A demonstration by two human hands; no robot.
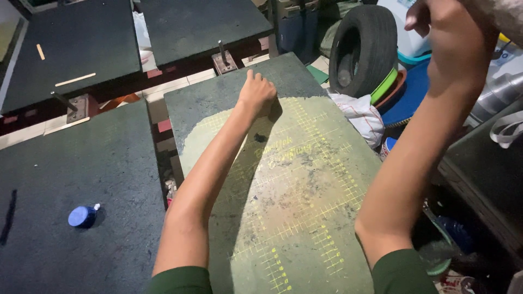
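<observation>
A dark printing board (pixel 305 207) with a worn yellow ruled grid lies straight in front of me. My left hand (pixel 256 91) reaches far across it, fingers curled into a fist pressed on the board's far part, where the yellowish coating ends. I cannot tell whether anything is inside the fist. My right hand (pixel 444 32) is raised at the top right, gripping a pale cloth (pixel 501 16) that runs out of the picture.
A blue bottle (pixel 83 216) lies on the dark board (pixel 81 179) to the left. More dark boards (pixel 71 49) stand behind, with thin sticks on one. A tyre (pixel 364 49), coloured basins (pixel 406 95) and a white sack (pixel 359 117) crowd the right side.
</observation>
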